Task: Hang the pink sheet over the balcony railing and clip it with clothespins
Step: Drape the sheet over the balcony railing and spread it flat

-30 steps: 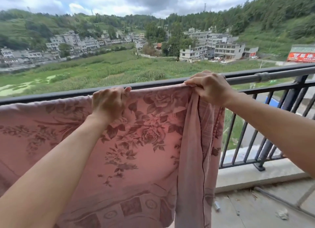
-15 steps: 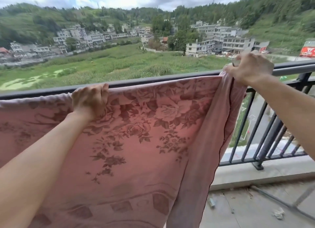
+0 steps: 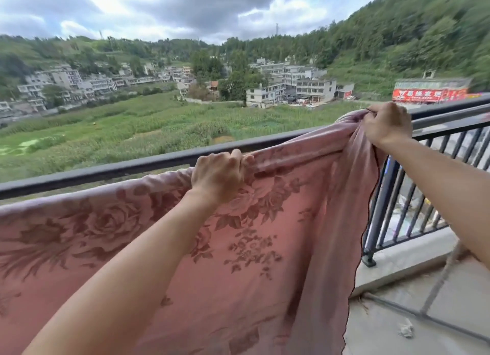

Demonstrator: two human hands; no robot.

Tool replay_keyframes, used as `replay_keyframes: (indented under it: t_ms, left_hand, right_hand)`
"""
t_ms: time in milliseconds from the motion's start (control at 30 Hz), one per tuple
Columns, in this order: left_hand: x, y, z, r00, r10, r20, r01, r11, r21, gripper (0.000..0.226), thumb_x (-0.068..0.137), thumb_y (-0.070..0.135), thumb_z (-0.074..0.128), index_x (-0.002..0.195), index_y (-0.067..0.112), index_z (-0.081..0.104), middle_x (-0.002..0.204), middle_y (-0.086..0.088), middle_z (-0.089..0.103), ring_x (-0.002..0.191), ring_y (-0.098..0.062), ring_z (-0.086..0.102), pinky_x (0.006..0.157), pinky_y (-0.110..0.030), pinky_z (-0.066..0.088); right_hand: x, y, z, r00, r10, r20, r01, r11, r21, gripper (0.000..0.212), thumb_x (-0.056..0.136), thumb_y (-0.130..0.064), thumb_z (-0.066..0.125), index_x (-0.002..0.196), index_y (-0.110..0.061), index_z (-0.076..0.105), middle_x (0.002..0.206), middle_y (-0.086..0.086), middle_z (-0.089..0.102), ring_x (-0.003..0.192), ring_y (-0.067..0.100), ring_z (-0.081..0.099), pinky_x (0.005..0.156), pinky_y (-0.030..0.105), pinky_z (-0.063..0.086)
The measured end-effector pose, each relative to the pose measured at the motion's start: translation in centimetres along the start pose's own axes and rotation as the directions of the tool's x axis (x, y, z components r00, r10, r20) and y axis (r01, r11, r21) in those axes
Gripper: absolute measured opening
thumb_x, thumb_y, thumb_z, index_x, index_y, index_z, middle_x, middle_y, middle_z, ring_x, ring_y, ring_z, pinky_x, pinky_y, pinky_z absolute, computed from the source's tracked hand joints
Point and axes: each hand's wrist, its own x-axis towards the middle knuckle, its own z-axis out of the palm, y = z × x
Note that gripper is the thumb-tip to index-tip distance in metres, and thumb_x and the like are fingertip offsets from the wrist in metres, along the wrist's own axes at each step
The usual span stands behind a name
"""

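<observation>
The pink sheet with a darker rose pattern hangs on my side of the dark balcony railing; its top edge sits just below the top bar. My left hand is shut on the top edge near the middle. My right hand grips a bunched corner of the sheet, held at the top bar farther right. The cloth is stretched taut between both hands. No clothespins are in view.
Vertical railing bars and a post stand bare to the right of the sheet above a concrete curb. The tiled balcony floor has a small scrap of litter. Fields and buildings lie far below beyond the rail.
My right hand has pulled the sheet's corner farther right along the rail, spreading the cloth. The sheet's top edge now sits below the top bar at the left. The view has shifted.
</observation>
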Motion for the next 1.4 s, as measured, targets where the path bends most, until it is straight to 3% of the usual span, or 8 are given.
replay_keyframes:
  t_ms: [233, 500, 600, 700, 867, 1133, 1267, 1400]
  left_hand:
    - [-0.2, 0.0, 0.0, 0.999, 0.027, -0.021, -0.028, 0.999, -0.043, 0.042, 0.102, 0.047, 0.028, 0.080, 0.018, 0.049, 0.076, -0.003, 0.067, 0.064, -0.028, 0.058, 0.056, -0.033, 0.027]
    - [0.0, 0.0, 0.3, 0.999, -0.033, -0.037, 0.031, 0.998, -0.047, 0.041, 0.102, 0.040, 0.033, 0.073, 0.016, 0.051, 0.066, 0.000, 0.062, 0.057, -0.026, 0.056, 0.052, -0.032, 0.031]
    - [0.1, 0.5, 0.1, 0.990, -0.141, -0.026, 0.140, 0.990, -0.035, 0.044, 0.101, 0.040, 0.034, 0.072, 0.015, 0.055, 0.070, -0.004, 0.066, 0.065, -0.030, 0.061, 0.056, -0.033, 0.032]
    - [1.5, 3.7, 0.0, 0.978, -0.201, -0.058, 0.197, 0.979, -0.058, 0.035, 0.100, 0.035, 0.036, 0.091, 0.013, 0.062, 0.094, -0.009, 0.067, 0.083, -0.030, 0.060, 0.068, -0.037, 0.036]
    - [6.2, 15.1, 0.5, 0.994, -0.086, -0.070, 0.073, 0.983, -0.170, 0.033, 0.098, 0.036, 0.042, 0.112, 0.014, 0.062, 0.113, -0.006, 0.062, 0.104, -0.025, 0.055, 0.092, -0.039, 0.035]
    - [11.9, 23.4, 5.1, 0.975, -0.215, 0.059, 0.220, 0.968, -0.117, 0.040, 0.100, 0.039, 0.030, 0.100, 0.014, 0.061, 0.105, -0.008, 0.067, 0.091, -0.032, 0.062, 0.074, -0.038, 0.038]
    - [11.4, 23.2, 5.9, 0.977, -0.212, 0.006, 0.212, 0.976, -0.040, 0.040, 0.101, 0.042, 0.031, 0.097, 0.016, 0.061, 0.099, -0.006, 0.069, 0.088, -0.032, 0.063, 0.073, -0.038, 0.040]
    - [11.3, 22.9, 6.0, 0.981, -0.193, -0.005, 0.193, 0.981, -0.028, 0.037, 0.101, 0.041, 0.033, 0.098, 0.016, 0.060, 0.097, -0.006, 0.069, 0.084, -0.034, 0.063, 0.067, -0.038, 0.040]
  right_hand:
    - [0.4, 2.8, -0.3, 0.990, 0.035, 0.138, -0.041, 0.998, 0.041, 0.018, 0.084, -0.022, 0.069, 0.084, -0.006, 0.076, 0.087, 0.015, 0.071, 0.094, 0.032, 0.064, 0.071, 0.031, 0.042]
    - [6.4, 7.4, -1.2, 0.882, 0.468, -0.044, -0.420, 0.826, 0.377, 0.028, 0.074, -0.022, 0.062, 0.094, -0.004, 0.073, 0.101, 0.015, 0.072, 0.099, 0.028, 0.068, 0.085, 0.036, 0.053]
    - [7.3, 6.8, -0.4, 0.957, 0.288, -0.025, -0.264, 0.906, 0.330, 0.028, 0.077, -0.024, 0.058, 0.088, -0.003, 0.072, 0.085, 0.016, 0.067, 0.090, 0.026, 0.066, 0.076, 0.036, 0.049]
    - [8.1, 7.0, 0.2, 0.994, 0.101, 0.033, -0.106, 0.967, 0.230, 0.027, 0.086, -0.026, 0.060, 0.107, -0.013, 0.071, 0.107, 0.012, 0.071, 0.107, 0.031, 0.063, 0.088, 0.035, 0.048]
    - [9.5, 10.7, 0.0, 0.872, -0.172, 0.458, 0.166, 0.985, 0.054, 0.028, 0.089, -0.041, 0.061, 0.093, -0.015, 0.071, 0.099, 0.006, 0.070, 0.087, 0.026, 0.060, 0.076, 0.034, 0.049]
    - [8.1, 15.7, -1.6, 0.883, -0.357, 0.304, 0.350, 0.933, 0.078, 0.054, 0.082, -0.072, 0.053, 0.073, -0.020, 0.067, 0.067, -0.003, 0.066, 0.064, 0.016, 0.061, 0.056, 0.028, 0.043]
    - [8.1, 15.7, 0.2, 0.870, -0.436, 0.231, 0.406, 0.898, 0.170, 0.040, 0.088, -0.052, 0.061, 0.068, -0.017, 0.063, 0.065, -0.004, 0.064, 0.066, 0.020, 0.061, 0.059, 0.029, 0.041]
    - [12.9, 19.3, -1.2, 0.961, -0.244, 0.133, 0.222, 0.961, 0.162, 0.029, 0.088, -0.041, 0.063, 0.076, -0.015, 0.067, 0.075, 0.000, 0.068, 0.073, 0.022, 0.058, 0.066, 0.028, 0.033]
